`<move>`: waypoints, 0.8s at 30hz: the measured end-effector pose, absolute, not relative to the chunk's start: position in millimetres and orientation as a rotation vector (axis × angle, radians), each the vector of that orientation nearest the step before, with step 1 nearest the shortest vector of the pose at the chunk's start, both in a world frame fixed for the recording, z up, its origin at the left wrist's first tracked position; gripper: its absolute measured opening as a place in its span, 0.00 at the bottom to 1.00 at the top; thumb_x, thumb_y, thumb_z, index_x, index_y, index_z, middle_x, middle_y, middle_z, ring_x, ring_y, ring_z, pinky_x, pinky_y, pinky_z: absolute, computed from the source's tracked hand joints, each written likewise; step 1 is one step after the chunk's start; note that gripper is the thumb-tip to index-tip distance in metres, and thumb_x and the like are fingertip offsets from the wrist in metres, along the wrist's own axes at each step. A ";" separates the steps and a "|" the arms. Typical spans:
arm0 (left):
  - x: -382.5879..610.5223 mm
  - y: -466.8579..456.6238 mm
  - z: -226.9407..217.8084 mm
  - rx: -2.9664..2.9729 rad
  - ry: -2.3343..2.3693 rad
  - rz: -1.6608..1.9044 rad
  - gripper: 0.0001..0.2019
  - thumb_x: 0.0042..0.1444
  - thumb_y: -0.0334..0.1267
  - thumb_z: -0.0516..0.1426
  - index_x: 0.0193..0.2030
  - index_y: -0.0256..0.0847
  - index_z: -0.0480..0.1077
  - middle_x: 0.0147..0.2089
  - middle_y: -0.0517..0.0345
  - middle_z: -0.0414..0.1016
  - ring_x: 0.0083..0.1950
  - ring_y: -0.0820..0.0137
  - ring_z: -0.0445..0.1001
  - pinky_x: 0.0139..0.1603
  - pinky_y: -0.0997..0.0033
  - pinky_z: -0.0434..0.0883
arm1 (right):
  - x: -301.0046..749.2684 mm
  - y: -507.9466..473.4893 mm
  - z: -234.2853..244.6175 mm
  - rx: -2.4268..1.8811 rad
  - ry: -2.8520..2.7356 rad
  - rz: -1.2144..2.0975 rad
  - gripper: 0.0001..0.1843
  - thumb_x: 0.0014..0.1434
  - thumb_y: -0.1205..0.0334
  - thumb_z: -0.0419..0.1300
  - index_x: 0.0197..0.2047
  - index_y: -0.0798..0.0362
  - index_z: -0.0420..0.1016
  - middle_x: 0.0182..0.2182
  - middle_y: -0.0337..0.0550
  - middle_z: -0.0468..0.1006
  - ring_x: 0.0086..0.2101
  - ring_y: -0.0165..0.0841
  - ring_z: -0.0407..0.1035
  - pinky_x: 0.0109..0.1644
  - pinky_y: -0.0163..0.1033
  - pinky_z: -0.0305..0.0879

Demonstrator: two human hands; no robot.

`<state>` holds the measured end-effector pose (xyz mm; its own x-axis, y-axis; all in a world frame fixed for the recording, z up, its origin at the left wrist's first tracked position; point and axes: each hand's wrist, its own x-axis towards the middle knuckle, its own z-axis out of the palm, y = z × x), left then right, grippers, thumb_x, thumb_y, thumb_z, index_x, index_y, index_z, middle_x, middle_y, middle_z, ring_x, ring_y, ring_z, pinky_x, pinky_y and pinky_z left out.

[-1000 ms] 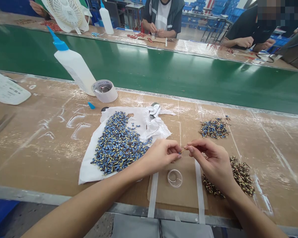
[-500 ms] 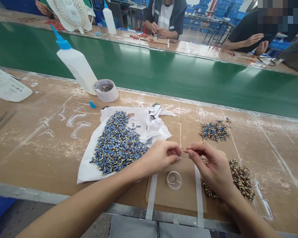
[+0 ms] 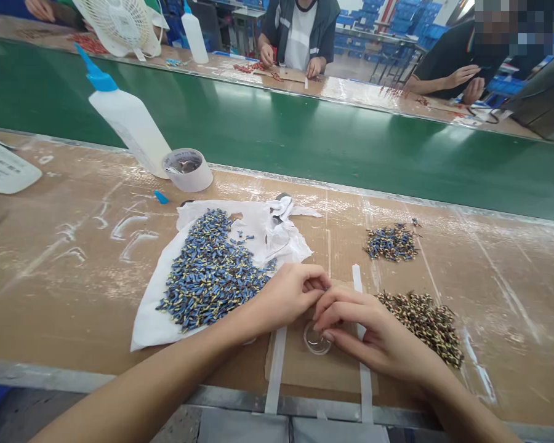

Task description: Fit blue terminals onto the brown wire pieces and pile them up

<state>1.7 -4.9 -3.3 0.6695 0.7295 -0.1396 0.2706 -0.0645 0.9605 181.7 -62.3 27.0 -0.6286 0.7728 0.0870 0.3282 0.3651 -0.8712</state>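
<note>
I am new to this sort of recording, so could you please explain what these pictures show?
There is no machine here, just a person's two bare hands, seen by one head-worn camera looking forward and down. The left hand seems to pinch a small piece, mostly hidden. The right hand is over a clear cup; whether they touch is hard to tell. On the brown work surface lie a large blue-and-yellow pile on a white sheet and, toward the right, a smaller bluish pile and a brownish pile. Farther back are a white bottle and a tape roll.
</note>
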 end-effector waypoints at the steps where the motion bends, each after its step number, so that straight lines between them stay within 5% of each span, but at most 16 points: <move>1: 1.8 -5.0 -3.4 1.633 0.830 0.457 0.07 0.56 0.30 0.55 0.37 0.35 0.74 0.33 0.56 0.77 0.34 0.71 0.74 0.36 0.74 0.69 | 182.2 -61.6 26.5 -0.952 -2.143 1.196 0.08 0.63 0.70 0.56 0.42 0.50 0.74 0.40 0.43 0.75 0.43 0.33 0.70 0.48 0.40 0.66; 5: 1.4 -2.9 -3.4 1.644 0.844 0.455 0.06 0.56 0.30 0.55 0.37 0.35 0.74 0.33 0.56 0.76 0.34 0.72 0.72 0.36 0.74 0.68 | 203.5 -54.8 29.8 -1.122 -2.092 1.027 0.07 0.63 0.64 0.57 0.45 0.49 0.72 0.41 0.43 0.76 0.42 0.34 0.70 0.46 0.40 0.66; 9: 1.4 -0.6 -5.6 1.688 0.887 0.448 0.04 0.54 0.30 0.57 0.36 0.35 0.74 0.30 0.59 0.73 0.32 0.74 0.70 0.34 0.74 0.67 | 254.9 -47.6 30.9 -1.646 -1.978 0.830 0.07 0.65 0.59 0.54 0.41 0.49 0.72 0.28 0.39 0.75 0.28 0.32 0.68 0.30 0.37 0.62; 13: 2.7 -0.6 -7.0 1.693 0.885 0.451 0.04 0.54 0.31 0.58 0.35 0.35 0.73 0.29 0.60 0.72 0.31 0.74 0.69 0.34 0.74 0.67 | 297.3 -44.7 21.9 -2.008 -2.046 0.832 0.06 0.61 0.58 0.56 0.38 0.49 0.74 0.27 0.38 0.77 0.27 0.32 0.68 0.31 0.38 0.62; 24: 2.5 0.3 -5.5 1.735 0.873 0.447 0.04 0.54 0.31 0.57 0.35 0.35 0.73 0.28 0.60 0.72 0.30 0.75 0.68 0.33 0.74 0.66 | 287.1 -43.4 15.9 -2.024 -2.138 0.961 0.06 0.58 0.60 0.57 0.32 0.51 0.72 0.26 0.40 0.77 0.27 0.33 0.70 0.29 0.36 0.64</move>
